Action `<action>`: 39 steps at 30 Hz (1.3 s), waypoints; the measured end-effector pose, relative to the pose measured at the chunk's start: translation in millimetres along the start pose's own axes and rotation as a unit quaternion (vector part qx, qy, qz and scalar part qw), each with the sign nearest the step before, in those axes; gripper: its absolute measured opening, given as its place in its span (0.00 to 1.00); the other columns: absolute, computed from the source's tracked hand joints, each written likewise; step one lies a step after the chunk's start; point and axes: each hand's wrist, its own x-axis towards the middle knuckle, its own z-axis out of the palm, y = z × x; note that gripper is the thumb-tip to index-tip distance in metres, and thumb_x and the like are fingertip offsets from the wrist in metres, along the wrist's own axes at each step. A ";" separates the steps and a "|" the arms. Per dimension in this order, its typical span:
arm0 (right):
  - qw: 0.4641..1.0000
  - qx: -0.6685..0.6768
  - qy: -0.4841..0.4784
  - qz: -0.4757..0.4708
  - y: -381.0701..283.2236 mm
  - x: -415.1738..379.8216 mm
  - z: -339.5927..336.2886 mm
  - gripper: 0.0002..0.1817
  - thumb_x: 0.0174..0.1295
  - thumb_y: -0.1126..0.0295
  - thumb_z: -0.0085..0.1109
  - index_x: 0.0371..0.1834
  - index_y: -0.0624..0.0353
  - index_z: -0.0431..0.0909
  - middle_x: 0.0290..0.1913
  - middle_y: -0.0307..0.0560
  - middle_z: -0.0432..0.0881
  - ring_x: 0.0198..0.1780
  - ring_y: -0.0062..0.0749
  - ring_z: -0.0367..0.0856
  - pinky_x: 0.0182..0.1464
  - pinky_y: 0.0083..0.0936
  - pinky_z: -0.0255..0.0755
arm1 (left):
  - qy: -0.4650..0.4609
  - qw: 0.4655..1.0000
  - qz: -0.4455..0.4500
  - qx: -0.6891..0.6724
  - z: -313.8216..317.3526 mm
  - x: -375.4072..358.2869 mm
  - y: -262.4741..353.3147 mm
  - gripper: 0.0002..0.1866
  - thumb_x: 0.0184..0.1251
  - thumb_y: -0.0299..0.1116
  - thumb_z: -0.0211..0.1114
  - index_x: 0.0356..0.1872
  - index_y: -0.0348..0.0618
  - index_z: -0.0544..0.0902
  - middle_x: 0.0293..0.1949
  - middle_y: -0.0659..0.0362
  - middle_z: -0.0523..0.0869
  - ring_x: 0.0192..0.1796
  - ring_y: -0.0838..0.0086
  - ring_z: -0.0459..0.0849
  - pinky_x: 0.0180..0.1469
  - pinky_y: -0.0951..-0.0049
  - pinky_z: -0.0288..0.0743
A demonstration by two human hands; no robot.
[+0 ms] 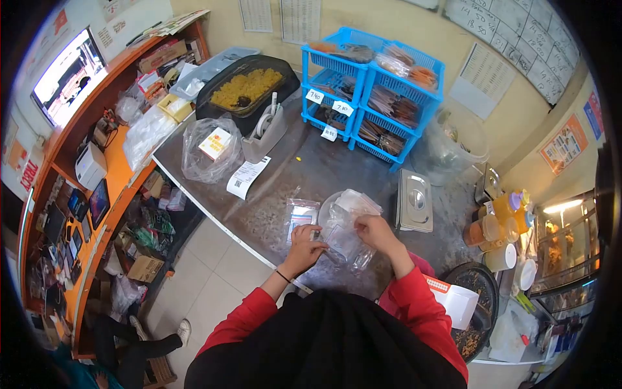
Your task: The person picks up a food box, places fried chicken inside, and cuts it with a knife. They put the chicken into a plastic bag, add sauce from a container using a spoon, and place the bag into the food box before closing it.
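Note:
My left hand is at the near part of the dark table, its thumb and fingers closed at the edge of clear plastic packaging. To its upper left lies a flat clear packet with a printed label. My right hand has its fingers bent together over the right side of the clear plastic. Just beyond it, a pale plastic packet rests on a round plate. What exactly sits between the fingers of either hand is too small to make out.
Blue basket racks stand at the back. Right are a lidded metal container, sauce bottles and a white box. A receipt, bagged box, grey holder and rice tray lie left. A seated person's legs show lower left.

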 end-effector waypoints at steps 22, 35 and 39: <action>0.990 -0.087 0.009 0.111 -30.6 7.3 36.5 0.14 0.44 0.65 0.58 0.33 0.61 0.73 0.36 0.54 0.77 0.39 0.45 0.75 0.40 0.34 0.69 | 0.050 0.954 -0.280 0.095 6.3 -31.8 -33.3 0.15 0.49 0.46 0.62 0.35 0.48 0.82 0.14 0.64 0.72 0.20 0.74 0.71 0.35 0.69 0.54; 0.947 -0.249 -0.112 0.172 6.5 63.7 87.4 0.44 0.33 0.56 0.68 0.56 0.60 0.59 0.48 0.52 0.72 0.52 0.42 0.69 0.57 0.57 0.45 | 0.036 0.968 -0.224 -0.105 25.2 -29.5 0.5 0.23 0.49 0.43 0.65 0.42 0.37 0.75 0.25 0.53 0.76 0.22 0.69 0.74 0.28 0.72 0.68; 0.960 -0.246 -0.015 0.133 19.3 64.4 103.7 0.24 0.37 0.60 0.65 0.40 0.56 0.74 0.38 0.50 0.77 0.44 0.36 0.76 0.54 0.60 0.45 | 0.003 0.942 -0.276 -0.190 36.8 -24.5 4.4 0.27 0.50 0.46 0.64 0.44 0.34 0.73 0.28 0.52 0.78 0.26 0.71 0.77 0.29 0.73 0.71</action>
